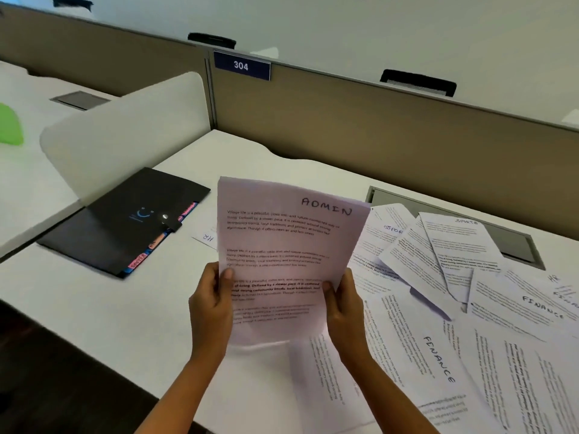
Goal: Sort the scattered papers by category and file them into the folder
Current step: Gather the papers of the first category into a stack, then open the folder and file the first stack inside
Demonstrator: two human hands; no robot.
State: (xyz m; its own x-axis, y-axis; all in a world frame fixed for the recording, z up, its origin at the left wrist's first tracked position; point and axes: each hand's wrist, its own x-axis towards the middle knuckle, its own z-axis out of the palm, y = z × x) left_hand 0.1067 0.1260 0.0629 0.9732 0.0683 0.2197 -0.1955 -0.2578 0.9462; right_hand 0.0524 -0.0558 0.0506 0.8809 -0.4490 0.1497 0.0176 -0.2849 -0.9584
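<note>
We hold the ADMIN sheet (286,245) up off the desk (103,308), left hand (210,303) and right hand (343,303) each pinching a lower side edge, thumbs on the front. To our left lies a bare stretch of desk running to its near edge, open room between us and the closed black folder (125,220), which lies flat near the white divider (125,126). Coloured tabs peek out along the folder's right edge, too blurred to read. An HR slip (207,238) is half hidden behind our sheet. On the right, the scattered papers (454,324) overlap thickly and run off the frame; we read FINANCE, SPORTS, HR. They partly cover a grey hatch (513,242) by the brown partition (376,130).
</note>
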